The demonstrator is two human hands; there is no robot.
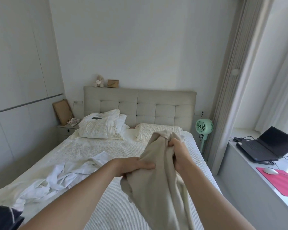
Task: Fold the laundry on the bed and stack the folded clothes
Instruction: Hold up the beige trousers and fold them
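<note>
Both hands, left hand [136,166] and right hand [178,151], grip the beige garment [156,188] lifted off the bed [93,211], likely to find its edges before folding.

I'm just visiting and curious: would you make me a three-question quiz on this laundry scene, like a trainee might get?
1. True or false: both hands grip the beige garment.
2. Which lies crumpled on the bed to the person's left? A) white clothes B) a red towel C) a pair of jeans
3. Fill in: the dark phone rests on a ____ by the headboard.

Key:
1. True: the left hand and the right hand both have it bunched in their grip, held above the bed.
2. A, the white clothes.
3. Pillow.
</note>
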